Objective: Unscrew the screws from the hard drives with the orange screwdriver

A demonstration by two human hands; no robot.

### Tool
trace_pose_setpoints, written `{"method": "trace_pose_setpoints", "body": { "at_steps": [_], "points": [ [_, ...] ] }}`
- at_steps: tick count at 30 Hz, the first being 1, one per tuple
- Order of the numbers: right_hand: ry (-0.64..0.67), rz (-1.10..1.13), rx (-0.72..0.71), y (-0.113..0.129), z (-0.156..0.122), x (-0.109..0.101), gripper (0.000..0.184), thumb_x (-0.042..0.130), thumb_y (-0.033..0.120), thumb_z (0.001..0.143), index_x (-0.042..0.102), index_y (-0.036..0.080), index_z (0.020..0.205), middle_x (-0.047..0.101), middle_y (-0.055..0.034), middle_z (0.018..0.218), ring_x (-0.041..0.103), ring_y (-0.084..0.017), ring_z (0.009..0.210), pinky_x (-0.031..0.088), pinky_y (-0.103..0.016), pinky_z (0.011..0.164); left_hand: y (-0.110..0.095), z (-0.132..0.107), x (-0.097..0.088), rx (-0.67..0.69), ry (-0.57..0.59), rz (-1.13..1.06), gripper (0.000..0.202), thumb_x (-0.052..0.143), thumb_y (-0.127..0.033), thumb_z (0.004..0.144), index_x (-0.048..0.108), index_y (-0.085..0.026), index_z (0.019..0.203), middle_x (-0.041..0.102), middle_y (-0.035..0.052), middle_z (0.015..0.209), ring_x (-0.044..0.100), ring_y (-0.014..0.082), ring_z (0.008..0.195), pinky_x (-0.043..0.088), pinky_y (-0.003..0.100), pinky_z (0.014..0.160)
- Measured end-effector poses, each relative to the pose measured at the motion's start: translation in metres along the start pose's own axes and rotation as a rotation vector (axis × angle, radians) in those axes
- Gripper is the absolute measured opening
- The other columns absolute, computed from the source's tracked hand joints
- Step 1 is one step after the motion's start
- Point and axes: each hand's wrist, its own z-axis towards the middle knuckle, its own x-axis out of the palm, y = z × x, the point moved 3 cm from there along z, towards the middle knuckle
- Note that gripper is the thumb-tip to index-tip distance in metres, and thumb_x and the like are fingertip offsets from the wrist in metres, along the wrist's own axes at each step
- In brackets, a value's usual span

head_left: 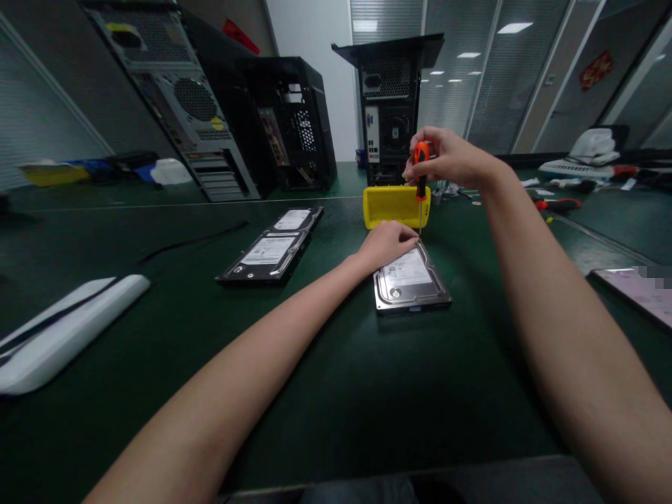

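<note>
A hard drive [414,276] with a white label lies flat on the green tabletop in front of me. My left hand [387,245] presses down over its far left end, with fingertips partly hidden and the thumb near the far right corner. Above that corner, my right hand [446,157] is closed around the orange and black handle of a screwdriver [421,168]. The screwdriver stands upright, its tip down at the drive's far right corner. Whether a screw sits under the tip is too small to tell. Just behind the drive is a yellow tray [372,192].
Two more hard drives [270,248] lie end to end on the left. Computer cases [391,105] stand along the back. A white object with a black strap [78,322] is at far left. Right are a red-handled tool [559,204] and a phone-like slab [640,290].
</note>
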Motion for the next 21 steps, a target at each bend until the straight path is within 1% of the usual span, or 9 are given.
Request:
{"method": "trace_pose_setpoints", "body": {
  "at_steps": [4,7,10,15,18,21],
  "points": [
    [-0.020,0.025,-0.021,-0.004,0.001,-0.003,0.040,0.077,0.011,0.063,0.048,0.021,0.089,0.062,-0.0001,0.071,0.065,-0.019,0.070,0.052,-0.026,0.050,-0.001,0.000,0.000,0.006,0.013,0.006,0.029,0.053,-0.030,0.087,0.073,-0.017,0.103,0.073,0.0081,0.103,0.065,0.0215,0.095,0.048,0.033,0.084],
    [-0.024,0.009,-0.021,-0.009,0.004,-0.007,0.040,0.078,0.012,0.063,0.047,0.022,0.088,0.061,0.0002,0.069,0.064,-0.019,0.068,0.052,-0.026,0.048,0.000,0.000,0.000,0.014,0.012,0.005,0.030,0.052,-0.030,0.088,0.072,-0.017,0.106,0.072,0.0080,0.107,0.065,0.0215,0.098,0.047,0.033,0.086],
    [-0.030,-0.015,-0.022,-0.013,0.006,-0.010,0.042,0.079,0.013,0.062,0.047,0.022,0.088,0.060,-0.0003,0.070,0.065,-0.019,0.069,0.052,-0.026,0.049,0.000,0.000,0.001,0.031,0.026,0.005,0.032,0.051,-0.030,0.088,0.071,-0.016,0.107,0.071,0.0088,0.108,0.065,0.0213,0.098,0.047,0.032,0.085],
    [-0.096,-0.042,-0.083,-0.014,0.008,-0.008,0.046,0.082,0.016,0.058,0.046,0.021,0.085,0.059,0.0014,0.070,0.065,-0.018,0.068,0.052,-0.024,0.051,0.000,0.002,0.002,0.019,0.044,0.023,0.031,0.049,-0.030,0.089,0.073,-0.017,0.104,0.072,0.0082,0.105,0.066,0.0210,0.095,0.048,0.031,0.081],
    [-0.082,-0.071,-0.092,-0.011,0.007,-0.003,0.041,0.081,0.020,0.062,0.047,0.022,0.085,0.057,0.0023,0.070,0.064,-0.016,0.068,0.052,-0.024,0.054,0.001,0.002,0.002,0.032,0.037,0.024,0.030,0.049,-0.030,0.089,0.073,-0.016,0.102,0.073,0.0089,0.103,0.066,0.0211,0.092,0.048,0.031,0.079],
    [-0.034,-0.094,-0.052,-0.009,0.007,0.000,0.029,0.075,0.022,0.069,0.052,0.022,0.086,0.057,0.0009,0.070,0.063,-0.016,0.070,0.053,-0.026,0.057,0.001,0.002,0.002,0.044,0.027,0.013,0.031,0.050,-0.030,0.089,0.073,-0.015,0.101,0.073,0.0099,0.100,0.066,0.0211,0.090,0.048,0.031,0.079]
  ]
}}
